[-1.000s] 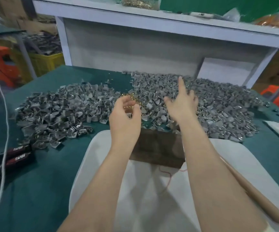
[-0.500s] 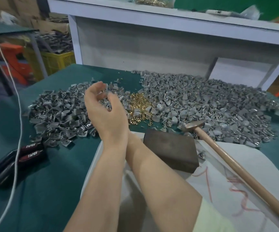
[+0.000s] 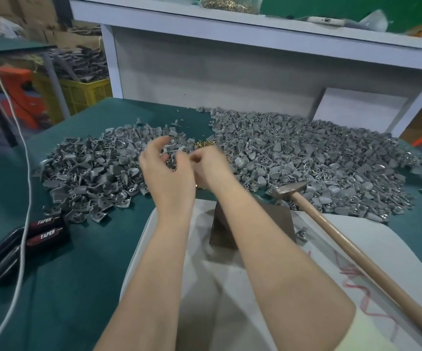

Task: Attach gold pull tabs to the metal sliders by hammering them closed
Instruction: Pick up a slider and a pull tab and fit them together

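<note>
**Ana:** Green worktop point(image 3: 90, 262) below a white shelf back point(image 3: 205, 79), with metal sliders heaped in a left pile point(image 3: 90, 178) and a bigger right pile point(image 3: 319, 163). What's different from a second ago?

**Ben:** Both hands have closed in on one spot. A second back the right hand point(image 3: 210, 168) was spread over the right pile. Half a second back it was out of sight behind the other forearm. Now it sits on the small heap of gold pull tabs point(image 3: 205, 144) between the piles, covering most of it. The left hand point(image 3: 167, 173) has swung in from over the left pile and hangs just beside it.

**Ana:** And each grip?

**Ben:** Right fingers are curled in, left fingers curved and apart, but both are motion-blurred. I can't tell whether either grip pinches a part.

**Ana:** So where does that put the job?

**Ben:** My reading is that a tab is being picked and mated to a slider, with no hammering yet. The hammer point(image 3: 331, 229) lies untouched, its head at the near edge of the right pile and its handle running back across the white board point(image 3: 215, 295). The dark block point(image 3: 278, 221) is partly hidden by the right forearm.

**Ana:** Room to move?

**Ben:** There's bare board between the forearms and open green cloth to the left, as far as the black packs point(image 3: 45, 234) and the white cable point(image 3: 28, 198). The right side is tighter. The handle lies near that arm, so a careless elbow could knock it.
</note>
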A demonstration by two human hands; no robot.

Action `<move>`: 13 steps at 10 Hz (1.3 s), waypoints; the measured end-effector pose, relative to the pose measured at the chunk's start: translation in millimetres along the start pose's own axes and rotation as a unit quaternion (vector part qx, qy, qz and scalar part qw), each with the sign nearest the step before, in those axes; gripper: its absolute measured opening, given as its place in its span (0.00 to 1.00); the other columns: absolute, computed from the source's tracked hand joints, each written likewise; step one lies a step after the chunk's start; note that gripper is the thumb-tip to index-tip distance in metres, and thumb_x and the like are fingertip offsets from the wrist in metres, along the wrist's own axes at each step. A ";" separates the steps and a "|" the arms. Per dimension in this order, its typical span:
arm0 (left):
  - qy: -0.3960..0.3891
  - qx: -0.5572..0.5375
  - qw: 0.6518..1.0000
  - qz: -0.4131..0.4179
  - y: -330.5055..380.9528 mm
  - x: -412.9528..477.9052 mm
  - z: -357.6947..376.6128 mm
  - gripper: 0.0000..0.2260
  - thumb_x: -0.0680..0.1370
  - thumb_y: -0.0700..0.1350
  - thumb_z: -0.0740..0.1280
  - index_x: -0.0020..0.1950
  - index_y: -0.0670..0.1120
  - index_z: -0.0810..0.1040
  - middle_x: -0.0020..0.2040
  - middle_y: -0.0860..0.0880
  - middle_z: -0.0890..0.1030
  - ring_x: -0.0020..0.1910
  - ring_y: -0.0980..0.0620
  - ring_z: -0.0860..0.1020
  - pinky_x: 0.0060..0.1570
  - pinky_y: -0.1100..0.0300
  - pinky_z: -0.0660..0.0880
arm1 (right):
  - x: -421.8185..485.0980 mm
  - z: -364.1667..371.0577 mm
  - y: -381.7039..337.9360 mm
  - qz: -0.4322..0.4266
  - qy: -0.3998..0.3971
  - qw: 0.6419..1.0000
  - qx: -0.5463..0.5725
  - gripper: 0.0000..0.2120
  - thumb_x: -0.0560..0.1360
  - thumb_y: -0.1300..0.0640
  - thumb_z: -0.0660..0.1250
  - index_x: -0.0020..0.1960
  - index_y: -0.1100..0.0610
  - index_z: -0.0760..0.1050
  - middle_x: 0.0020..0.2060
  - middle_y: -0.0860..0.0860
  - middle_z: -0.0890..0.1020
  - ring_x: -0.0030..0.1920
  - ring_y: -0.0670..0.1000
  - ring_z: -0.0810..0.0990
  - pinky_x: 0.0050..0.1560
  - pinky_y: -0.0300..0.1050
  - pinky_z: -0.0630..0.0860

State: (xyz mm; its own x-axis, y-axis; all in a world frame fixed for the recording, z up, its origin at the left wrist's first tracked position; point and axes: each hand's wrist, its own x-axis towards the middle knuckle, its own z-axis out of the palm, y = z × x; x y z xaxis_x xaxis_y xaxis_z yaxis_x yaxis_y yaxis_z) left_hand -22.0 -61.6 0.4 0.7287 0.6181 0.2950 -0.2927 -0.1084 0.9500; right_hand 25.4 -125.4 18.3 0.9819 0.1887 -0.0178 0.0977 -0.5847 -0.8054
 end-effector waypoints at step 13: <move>-0.394 0.051 0.916 0.061 5.0 -35.2 19.3 0.05 0.76 0.42 0.69 0.40 0.50 0.77 0.42 0.53 0.81 0.44 0.56 0.79 0.50 0.63 0.74 | -59.2 -100.3 62.0 0.021 0.144 0.986 0.082 0.06 0.76 0.64 0.67 0.41 0.56 0.77 0.32 0.50 0.80 0.27 0.42 0.77 0.32 0.40 0.77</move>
State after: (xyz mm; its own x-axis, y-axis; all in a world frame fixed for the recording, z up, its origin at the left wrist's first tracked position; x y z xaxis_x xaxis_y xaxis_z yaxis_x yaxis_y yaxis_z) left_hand -37.1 -98.9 -3.3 0.9266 -0.1534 0.3432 -0.3716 -0.2353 0.8981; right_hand -10.4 -251.9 28.9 0.9922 -0.0776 0.0972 0.0524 -0.4477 -0.8927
